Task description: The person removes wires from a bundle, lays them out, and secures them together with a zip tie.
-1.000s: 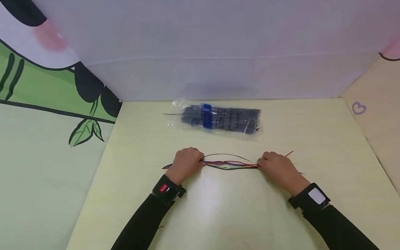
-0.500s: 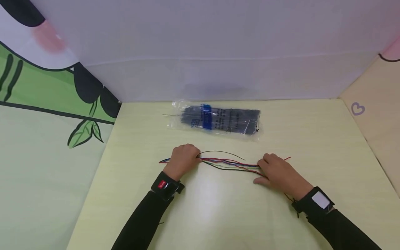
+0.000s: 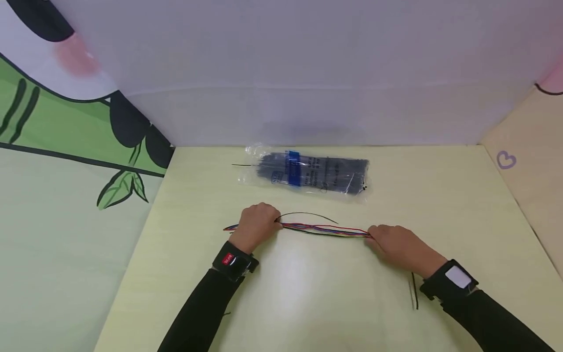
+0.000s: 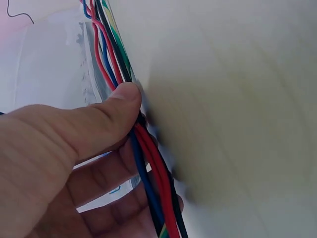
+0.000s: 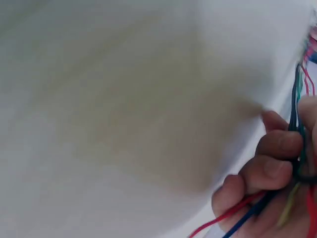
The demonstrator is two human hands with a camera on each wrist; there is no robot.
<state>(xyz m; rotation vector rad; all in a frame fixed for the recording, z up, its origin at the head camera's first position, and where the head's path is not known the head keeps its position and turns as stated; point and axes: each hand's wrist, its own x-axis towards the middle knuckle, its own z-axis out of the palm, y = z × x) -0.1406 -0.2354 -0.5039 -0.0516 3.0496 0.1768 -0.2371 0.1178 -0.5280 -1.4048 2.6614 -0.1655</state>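
A bundle of thin coloured wires (image 3: 325, 230), red, blue, black and green, stretches between the two hands low over the table. My left hand (image 3: 256, 225) grips its left part, with the thumb (image 4: 116, 111) laid across the wires in the left wrist view. From that hand a thin black strip (image 3: 308, 212) arcs to the right above the bundle. My right hand (image 3: 402, 247) holds the right part, its fingers (image 5: 267, 168) curled round the wires. Loose red and blue ends (image 5: 247, 215) poke out past these fingers. Below the right wrist hangs a dark wire end (image 3: 415, 296).
Behind the hands lies a clear plastic bag (image 3: 312, 172) of dark cable ties with a blue label; one tie (image 3: 242, 165) sticks out at its left. White panels (image 3: 325, 112) enclose the back of the pale table (image 3: 308, 303), and printed panels stand at both sides.
My right hand spread its thumb half a second ago and now closes round the wires again, slightly further right. The left hand shifted a little up and left, still holding the bundle.
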